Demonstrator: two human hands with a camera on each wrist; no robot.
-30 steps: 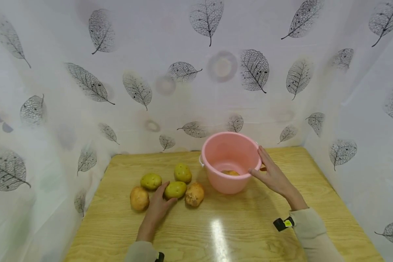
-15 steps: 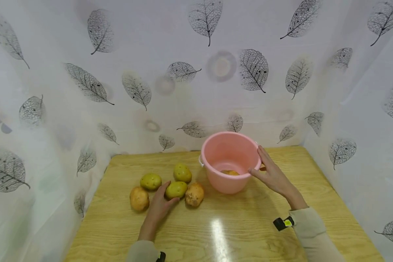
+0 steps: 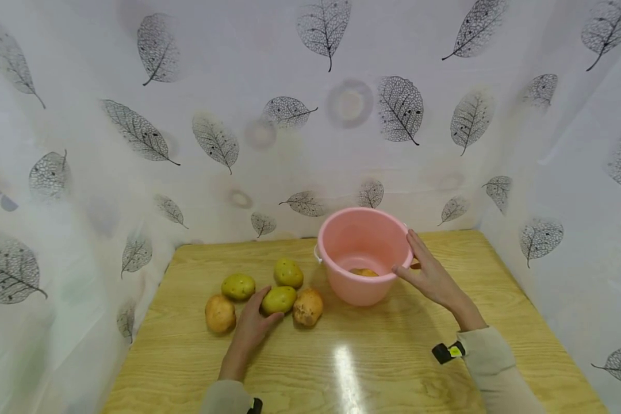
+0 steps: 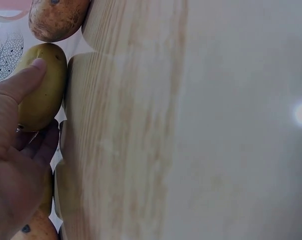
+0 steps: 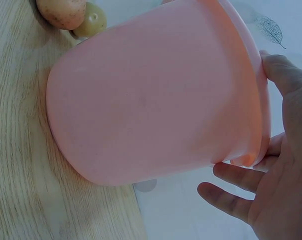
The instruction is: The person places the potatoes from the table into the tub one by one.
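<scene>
My left hand (image 3: pixel 252 322) is around a greenish potato (image 3: pixel 281 300), thumb on its near side and fingers at its far left. In the left wrist view the thumb presses that greenish potato (image 4: pixel 47 95), with the fingers curled behind its lower end. Close against its right side sits a tan potato (image 3: pixel 307 307) with rough brown patches. My right hand (image 3: pixel 434 280) grips the rim of a pink bucket (image 3: pixel 359 290) at the right, thumb toward the front and fingers along the outer side. Inside the bucket, part of a yellowish potato (image 3: pixel 364 273) shows at the bottom.
Another green potato (image 3: pixel 288 273) lies just behind the held one. Farther left are one more green potato (image 3: pixel 238 286) and a tan potato (image 3: pixel 220 314). The wood-grain table (image 3: pixel 403 368) ends at a leaf-printed sheet (image 3: pixel 227 213) behind and on both sides.
My left hand and the greenish potato have shifted very slightly to the right. The right hand and the bucket have stayed in place.
</scene>
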